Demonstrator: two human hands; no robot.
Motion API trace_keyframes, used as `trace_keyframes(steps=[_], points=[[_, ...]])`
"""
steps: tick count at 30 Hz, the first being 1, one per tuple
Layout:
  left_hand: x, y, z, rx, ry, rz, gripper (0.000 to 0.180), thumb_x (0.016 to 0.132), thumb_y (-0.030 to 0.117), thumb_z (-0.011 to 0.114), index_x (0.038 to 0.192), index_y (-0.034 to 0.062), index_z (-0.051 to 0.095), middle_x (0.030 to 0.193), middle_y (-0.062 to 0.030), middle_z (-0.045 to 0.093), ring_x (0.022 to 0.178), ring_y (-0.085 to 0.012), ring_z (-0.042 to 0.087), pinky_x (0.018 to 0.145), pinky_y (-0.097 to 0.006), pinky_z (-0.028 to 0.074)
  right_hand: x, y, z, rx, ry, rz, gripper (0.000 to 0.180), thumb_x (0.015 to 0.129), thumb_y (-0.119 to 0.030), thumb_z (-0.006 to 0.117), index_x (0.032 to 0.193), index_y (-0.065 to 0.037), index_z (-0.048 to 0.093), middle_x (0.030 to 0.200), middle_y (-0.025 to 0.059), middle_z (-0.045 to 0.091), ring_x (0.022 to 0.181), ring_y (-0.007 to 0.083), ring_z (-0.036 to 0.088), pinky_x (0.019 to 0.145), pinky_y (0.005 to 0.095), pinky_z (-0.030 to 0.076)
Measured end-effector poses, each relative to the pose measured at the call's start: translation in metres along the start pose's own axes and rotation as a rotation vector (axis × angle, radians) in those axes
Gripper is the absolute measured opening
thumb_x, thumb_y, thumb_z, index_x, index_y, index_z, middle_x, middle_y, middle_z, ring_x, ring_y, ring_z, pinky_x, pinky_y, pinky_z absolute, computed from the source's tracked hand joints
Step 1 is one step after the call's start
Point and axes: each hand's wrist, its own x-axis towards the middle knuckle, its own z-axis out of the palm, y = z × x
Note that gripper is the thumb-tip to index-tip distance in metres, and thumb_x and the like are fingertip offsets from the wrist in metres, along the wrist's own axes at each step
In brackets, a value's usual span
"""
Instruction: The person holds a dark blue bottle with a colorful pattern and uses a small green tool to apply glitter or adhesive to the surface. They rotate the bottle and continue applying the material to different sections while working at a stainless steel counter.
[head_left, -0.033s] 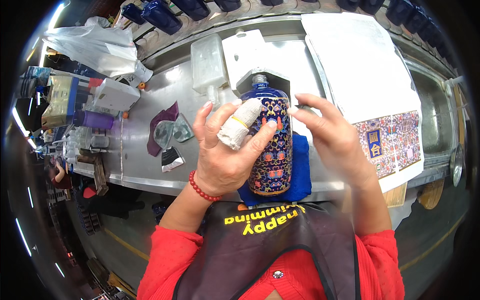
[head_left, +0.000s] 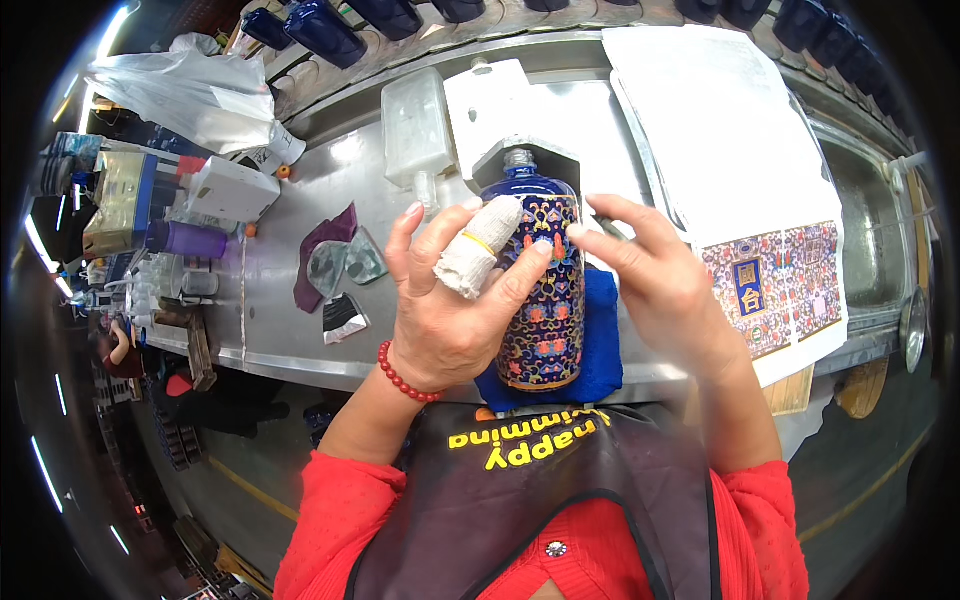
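A dark blue bottle [head_left: 545, 310] with a colourful floral pattern and a bare glass neck lies in front of me, its neck pointing away. My left hand [head_left: 450, 310] holds it from the left side, thumb pressed on the patterned face. One finger of that hand is wrapped in whitish cloth [head_left: 465, 263] with a yellow band. At the bottle's right edge is my right hand [head_left: 665, 285], its thumb tip touching the pattern and its index finger stretched out. Something small and dark shows between those fingers, too hidden to name. Under the bottle lies a blue cloth [head_left: 601, 335].
Beyond the bottle's neck stands a white block-like support [head_left: 490, 100], beside a clear plastic box [head_left: 413, 125]. Dark cloth scraps [head_left: 330, 250] lie on the left. Printed patterned sheets [head_left: 775, 290] cover the right side. Several blue bottles [head_left: 325, 35] line the far edge.
My right hand has shifted slightly left and down, bringing its thumb onto the bottle's edge. The left hand and the bottle stay in place.
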Motion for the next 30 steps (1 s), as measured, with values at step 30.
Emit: trace_keyframes(steps=[30], points=[[-0.014, 0.008, -0.001, -0.1, -0.008, -0.111, 0.049, 0.084, 0.001, 0.068, 0.13, 0.014, 0.077, 0.13, -0.0113, 0.072, 0.126, -0.0302, 0.056, 0.12, -0.052, 0.03, -0.026, -0.019, 0.023, -0.277, 0.008, 0.006, 0.056, 0.088, -0.007, 0.066, 0.144, -0.011, 0.064, 0.136, 0.0151, 0.057, 0.118, 0.0349, 0.06, 0.091, 0.043, 0.05]])
